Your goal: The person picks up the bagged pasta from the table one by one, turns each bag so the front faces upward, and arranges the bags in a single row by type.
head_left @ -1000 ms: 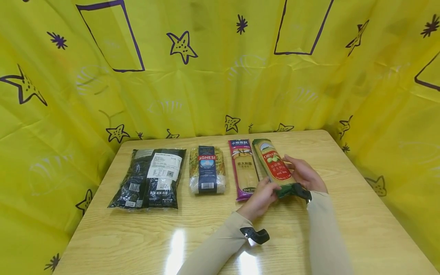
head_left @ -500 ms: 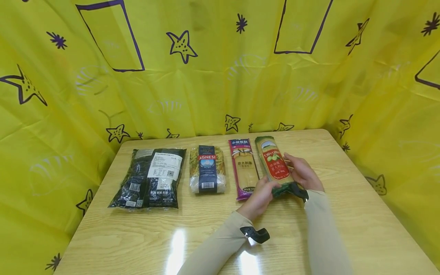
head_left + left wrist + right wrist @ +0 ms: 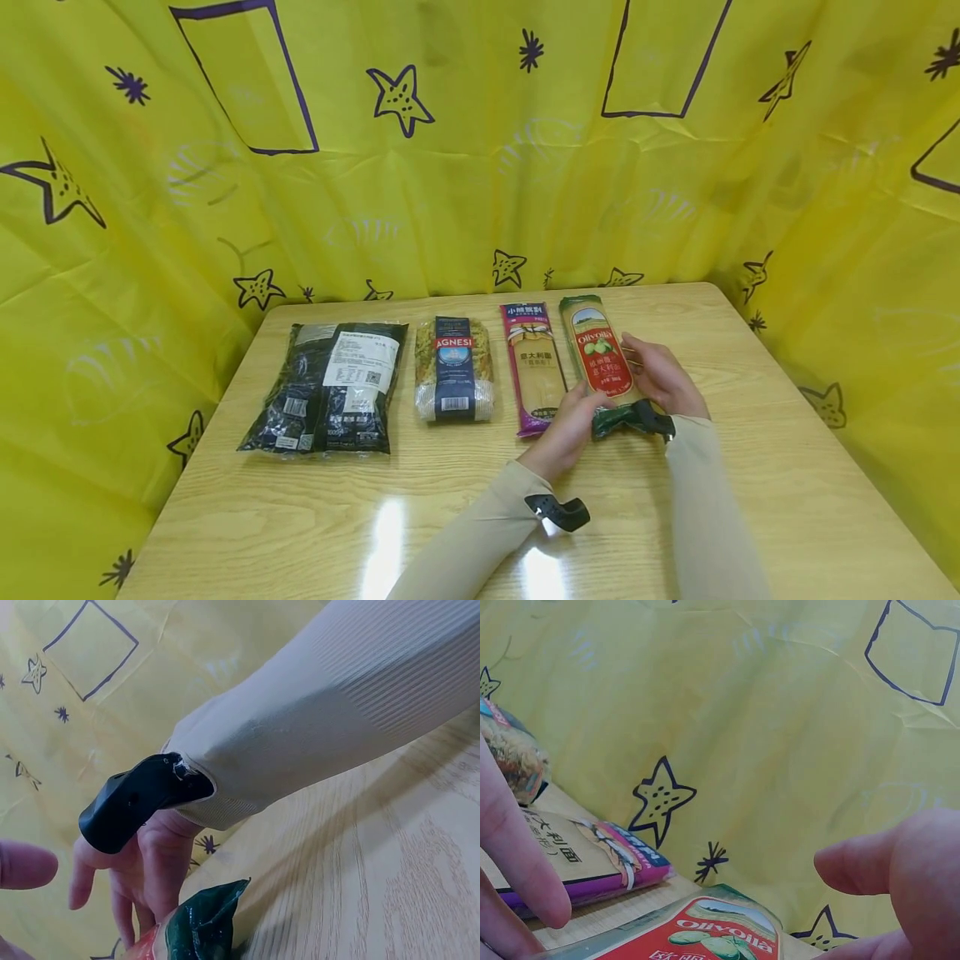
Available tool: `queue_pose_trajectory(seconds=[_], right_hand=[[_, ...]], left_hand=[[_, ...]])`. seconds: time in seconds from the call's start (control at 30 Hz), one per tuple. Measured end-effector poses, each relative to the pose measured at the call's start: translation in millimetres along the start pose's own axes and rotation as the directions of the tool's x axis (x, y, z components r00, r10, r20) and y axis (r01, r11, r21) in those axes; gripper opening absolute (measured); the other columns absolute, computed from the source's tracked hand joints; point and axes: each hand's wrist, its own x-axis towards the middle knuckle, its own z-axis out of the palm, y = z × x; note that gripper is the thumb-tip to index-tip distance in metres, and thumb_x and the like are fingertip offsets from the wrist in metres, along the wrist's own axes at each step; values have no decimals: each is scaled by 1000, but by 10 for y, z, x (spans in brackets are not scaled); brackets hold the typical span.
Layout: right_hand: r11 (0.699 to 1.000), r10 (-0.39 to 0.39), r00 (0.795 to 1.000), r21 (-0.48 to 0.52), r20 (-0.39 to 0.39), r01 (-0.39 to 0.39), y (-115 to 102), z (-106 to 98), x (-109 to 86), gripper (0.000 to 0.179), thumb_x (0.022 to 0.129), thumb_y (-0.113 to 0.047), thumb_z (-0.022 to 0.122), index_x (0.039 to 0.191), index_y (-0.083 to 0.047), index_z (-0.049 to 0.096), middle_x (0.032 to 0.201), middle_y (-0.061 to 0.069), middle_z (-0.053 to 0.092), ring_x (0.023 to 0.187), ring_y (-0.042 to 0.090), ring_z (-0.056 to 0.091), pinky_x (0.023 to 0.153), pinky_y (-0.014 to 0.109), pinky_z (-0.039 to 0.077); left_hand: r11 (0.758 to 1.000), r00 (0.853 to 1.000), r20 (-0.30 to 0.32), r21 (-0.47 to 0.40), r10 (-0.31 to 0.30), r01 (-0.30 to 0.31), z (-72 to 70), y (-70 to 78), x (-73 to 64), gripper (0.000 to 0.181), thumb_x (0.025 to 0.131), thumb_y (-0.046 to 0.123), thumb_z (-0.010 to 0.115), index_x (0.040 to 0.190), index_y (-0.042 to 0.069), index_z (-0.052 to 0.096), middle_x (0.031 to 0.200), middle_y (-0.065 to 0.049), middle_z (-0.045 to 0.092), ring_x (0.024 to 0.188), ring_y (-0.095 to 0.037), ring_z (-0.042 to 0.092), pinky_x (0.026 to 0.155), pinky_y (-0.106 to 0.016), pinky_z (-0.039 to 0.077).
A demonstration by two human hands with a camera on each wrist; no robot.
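A green-ended spaghetti pack with a red "Olivoila" label (image 3: 602,358) lies on the table, tilted slightly left at its top. My left hand (image 3: 562,433) is at its lower left edge, thumb extended near the corner. On the other side, my right hand (image 3: 663,379) stands along its right edge with fingers extended. In the right wrist view, the pack (image 3: 720,937) lies between loosely spread fingers. The left wrist view shows its dark green end (image 3: 201,926) beside the right hand (image 3: 154,862). Whether the hidden fingertips press on the pack is unclear.
Left of it lies a purple-edged spaghetti pack (image 3: 534,367). Farther left are an Agnesi pasta bag (image 3: 453,371) and a large black bag (image 3: 326,392) with a white label. Yellow curtains (image 3: 450,208) border the wooden table (image 3: 300,525) at the back and sides.
The Olivoila spaghetti pack has shifted slightly back and turned more upright, closer in line with the purple-edged pack. Both hands stay beside it, with small movements only.
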Motion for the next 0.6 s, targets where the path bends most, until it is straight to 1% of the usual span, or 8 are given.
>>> queue_pose_trajectory(seconds=[0.1,0.2,0.33,0.43,0.5,0.6], right_hand=[[1000,-6,1000,5,4,6,5,-3,-4,76,109,-46,44,159,8,24,126,1,50,110,7,50,90,18,51],[1000,-13,1000,2,6,13,10,-5,-5,74,109,-46,44,157,8,27,124,0,51,109,8,49,90,18,50],[1000,-14,1000,7,-3,15,12,-12,-10,64,109,-45,45,148,5,40,120,-1,51,109,8,47,90,18,48],[1000,-15,1000,11,-12,15,12,-19,-11,58,108,-45,46,142,3,47,120,-1,51,109,9,46,91,18,48],[1000,-18,1000,4,-9,18,9,-24,-13,60,108,-45,45,144,3,46,122,-1,50,110,10,45,92,19,48],[1000,-15,1000,-15,-11,15,2,-20,-15,67,109,-46,43,151,6,40,126,1,49,113,11,44,93,19,47]], left_hand=[[1000,1000,0,-5,-2,2,1,5,-6,81,87,10,59,159,-8,26,173,-23,13,162,-38,7,132,-57,7],[1000,1000,3,-5,-5,5,0,10,-11,81,87,10,59,160,-6,27,173,-22,12,162,-38,6,132,-58,6],[1000,1000,3,-3,-16,16,-2,13,-17,82,86,11,59,160,-5,27,174,-21,9,162,-38,4,132,-60,4],[1000,1000,0,0,-20,20,-4,8,-19,82,86,11,59,160,-4,27,174,-20,10,162,-38,5,132,-59,5],[1000,1000,3,4,-17,17,-5,5,-16,81,87,11,60,161,-2,29,174,-18,12,162,-37,6,132,-59,6],[1000,1000,23,11,-5,5,-6,5,-15,78,87,11,59,160,1,32,174,-15,17,162,-35,8,132,-59,6]])
